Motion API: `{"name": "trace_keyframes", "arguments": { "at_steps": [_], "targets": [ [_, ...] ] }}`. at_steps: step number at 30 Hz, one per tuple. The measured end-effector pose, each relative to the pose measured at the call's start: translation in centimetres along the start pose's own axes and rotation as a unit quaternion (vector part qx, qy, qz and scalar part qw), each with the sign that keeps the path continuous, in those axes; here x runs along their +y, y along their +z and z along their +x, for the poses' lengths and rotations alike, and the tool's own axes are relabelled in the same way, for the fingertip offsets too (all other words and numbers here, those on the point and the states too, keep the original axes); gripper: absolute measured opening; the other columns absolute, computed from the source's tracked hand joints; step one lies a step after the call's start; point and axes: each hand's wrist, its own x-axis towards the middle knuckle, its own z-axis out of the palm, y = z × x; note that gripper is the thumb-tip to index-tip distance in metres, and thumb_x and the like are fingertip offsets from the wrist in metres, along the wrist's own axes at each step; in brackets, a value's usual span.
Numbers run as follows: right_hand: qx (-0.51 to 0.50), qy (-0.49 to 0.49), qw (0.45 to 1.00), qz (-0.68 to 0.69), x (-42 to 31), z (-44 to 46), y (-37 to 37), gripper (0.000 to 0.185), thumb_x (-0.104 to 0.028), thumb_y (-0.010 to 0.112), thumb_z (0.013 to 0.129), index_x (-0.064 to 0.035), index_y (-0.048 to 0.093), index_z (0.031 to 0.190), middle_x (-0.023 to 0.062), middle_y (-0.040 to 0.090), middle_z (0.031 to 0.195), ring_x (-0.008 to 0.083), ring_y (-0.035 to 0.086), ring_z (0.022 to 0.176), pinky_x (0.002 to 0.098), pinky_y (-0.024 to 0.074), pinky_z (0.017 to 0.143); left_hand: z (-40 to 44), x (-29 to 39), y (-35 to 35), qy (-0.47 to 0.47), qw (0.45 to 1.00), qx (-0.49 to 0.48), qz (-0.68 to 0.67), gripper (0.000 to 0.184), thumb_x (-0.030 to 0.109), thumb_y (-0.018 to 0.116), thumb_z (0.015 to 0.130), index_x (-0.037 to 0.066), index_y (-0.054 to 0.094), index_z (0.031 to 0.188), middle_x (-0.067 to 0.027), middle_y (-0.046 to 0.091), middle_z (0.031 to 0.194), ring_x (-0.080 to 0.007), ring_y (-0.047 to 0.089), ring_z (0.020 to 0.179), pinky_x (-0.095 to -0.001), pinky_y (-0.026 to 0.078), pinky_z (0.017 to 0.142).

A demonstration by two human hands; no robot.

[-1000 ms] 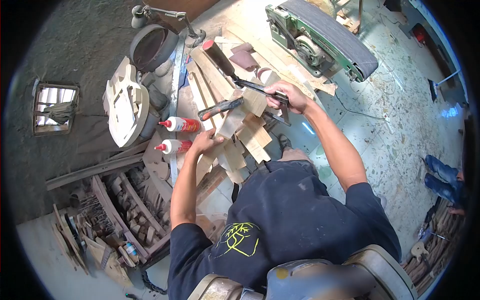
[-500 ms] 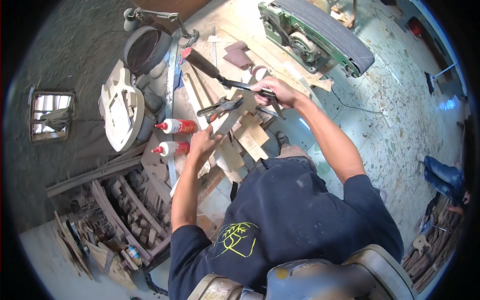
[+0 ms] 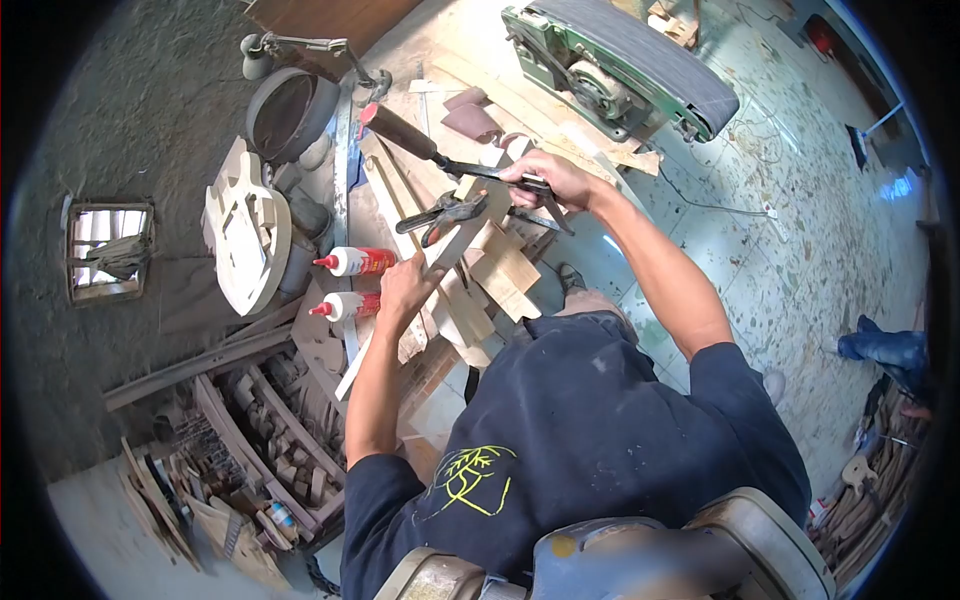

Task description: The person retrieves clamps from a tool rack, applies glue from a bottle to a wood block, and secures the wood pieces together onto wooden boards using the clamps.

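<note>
Cream-coloured wood at far left: a guitar-shaped piece (image 3: 268, 275), just beside the workbench, above a bin of dusty offcuts (image 3: 285, 450). Next, at the bench edge, two red-and-white glue bottles (image 3: 362, 262) (image 3: 352, 305), lying on their sides, red nozzles pointing left. Just beside them, left hand (image 3: 404, 287) closed around the lower part of a pale board (image 3: 457, 243). Against the board's upper end, a black-and-orange spring clamp (image 3: 440, 216). Slanting down from upper left, a bar clamp (image 3: 470, 170) with a dark, red-tipped handle, over the bench and near the board's upper end. At its right part, right hand (image 3: 556, 182) wrapped firmly around it. Below, loose pale blocks (image 3: 505, 268) in an overlapping pile. Farther right, a green belt sander (image 3: 625, 70); at far right, another person's jeans-clad leg (image 3: 885, 347).
</note>
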Motion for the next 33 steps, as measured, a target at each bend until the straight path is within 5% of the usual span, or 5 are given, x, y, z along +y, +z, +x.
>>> {"name": "trace_keyframes", "arguments": {
  "at_steps": [19,33],
  "targets": [
    [-0.009,0.02,0.998,-0.051,-0.4,-1.5,0.7,0.03,-0.024,0.057,0.1,-0.0096,0.06,0.073,0.003,0.058,0.061,0.0111,0.051,0.054,0.0276,0.0381,0.054,-1.5,1.1,3.7,-0.014,0.999,0.008,0.03,0.042,0.042,0.072,0.087,0.003,0.061,0.097,-0.0214,0.073,0.093,-0.043,0.071,0.088,-0.0532,0.054,0.077],
    [-0.045,0.017,0.985,-0.165,0.7,-2.5,-0.3,0.047,-0.033,0.052,0.103,-0.0041,0.059,0.067,0.0041,0.058,0.063,0.0145,0.053,0.062,0.0308,0.0427,0.067,-1.9,0.8,6.2,0.001,1.0,0.022,0.019,0.047,0.047,0.072,0.088,0.001,0.061,0.095,-0.0217,0.072,0.093,-0.0424,0.071,0.086,-0.0533,0.054,0.077]
  ]
}}
